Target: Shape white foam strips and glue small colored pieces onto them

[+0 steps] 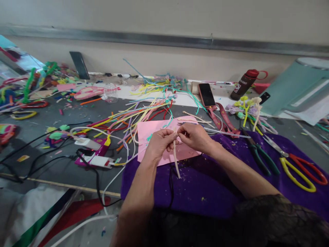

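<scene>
My left hand [160, 140] and my right hand [194, 136] meet over a pink paper sheet [149, 137], fingertips pinched together on a cream pipe cleaner [176, 161]. Its free end hangs down toward a purple cloth [205, 185] that covers the table in front of me. A loose pile of coloured pipe cleaners [144, 113] fans out just beyond the pink sheet.
Green-handled pliers [259, 156] and yellow-and-red scissors [298, 164] lie on the cloth at right. A phone [206, 95], a dark bottle [244, 84] and pipe-cleaner flowers [248, 108] sit behind. White chargers and cables [92, 154] lie at left. Another phone [79, 65] leans on the wall.
</scene>
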`<state>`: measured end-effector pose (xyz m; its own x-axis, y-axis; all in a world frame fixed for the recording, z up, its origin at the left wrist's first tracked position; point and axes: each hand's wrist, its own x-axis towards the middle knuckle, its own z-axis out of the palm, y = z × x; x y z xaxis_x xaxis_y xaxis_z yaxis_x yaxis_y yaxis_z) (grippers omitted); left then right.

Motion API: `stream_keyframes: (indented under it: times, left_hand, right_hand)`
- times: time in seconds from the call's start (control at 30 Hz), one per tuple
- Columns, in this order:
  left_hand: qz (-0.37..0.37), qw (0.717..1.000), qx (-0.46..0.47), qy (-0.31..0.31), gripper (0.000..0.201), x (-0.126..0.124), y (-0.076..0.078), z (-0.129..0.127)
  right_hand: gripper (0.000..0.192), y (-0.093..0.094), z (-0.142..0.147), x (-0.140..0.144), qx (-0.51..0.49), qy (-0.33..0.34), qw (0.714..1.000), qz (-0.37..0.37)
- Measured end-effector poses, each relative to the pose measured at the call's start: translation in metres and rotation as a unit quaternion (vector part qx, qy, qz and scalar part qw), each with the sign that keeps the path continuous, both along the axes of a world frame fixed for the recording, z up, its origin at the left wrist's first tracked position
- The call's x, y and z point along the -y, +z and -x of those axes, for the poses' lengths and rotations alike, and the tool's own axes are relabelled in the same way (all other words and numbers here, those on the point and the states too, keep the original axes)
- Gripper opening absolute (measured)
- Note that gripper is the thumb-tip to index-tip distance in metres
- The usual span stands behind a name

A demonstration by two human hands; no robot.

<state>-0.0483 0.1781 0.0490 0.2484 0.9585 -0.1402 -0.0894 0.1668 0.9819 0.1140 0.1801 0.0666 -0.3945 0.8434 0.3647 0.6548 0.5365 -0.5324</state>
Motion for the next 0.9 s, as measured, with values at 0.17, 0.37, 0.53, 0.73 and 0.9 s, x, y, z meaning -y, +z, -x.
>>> stream_keyframes:
  times: [0.17,0.37,0.53,0.73,0.9]
  left_hand:
    - [0.028,0.998,0.057,-0.005,0.019,-0.002,0.001,0.000]
    - [0.058,0.994,0.094,-0.015,0.016,-0.001,0.000,-0.001]
    - [0.069,0.991,0.097,-0.059,0.015,0.000,-0.002,0.000]
    - [0.070,0.991,0.098,-0.052,0.015,0.000,-0.003,-0.002]
    - [0.060,0.992,0.103,-0.035,0.015,-0.001,-0.003,-0.003]
  right_hand:
    - [0.008,-0.001,0.003,0.000,-0.147,0.028,0.987,0.060]
    - [0.012,-0.001,0.001,-0.004,-0.324,0.072,0.901,0.279]
    - [0.014,-0.005,-0.008,-0.009,-0.369,0.143,0.836,0.381]
    - [0.015,-0.015,-0.009,-0.015,-0.406,0.136,0.799,0.422]
    - [0.016,-0.021,-0.007,-0.017,-0.443,0.153,0.769,0.435]
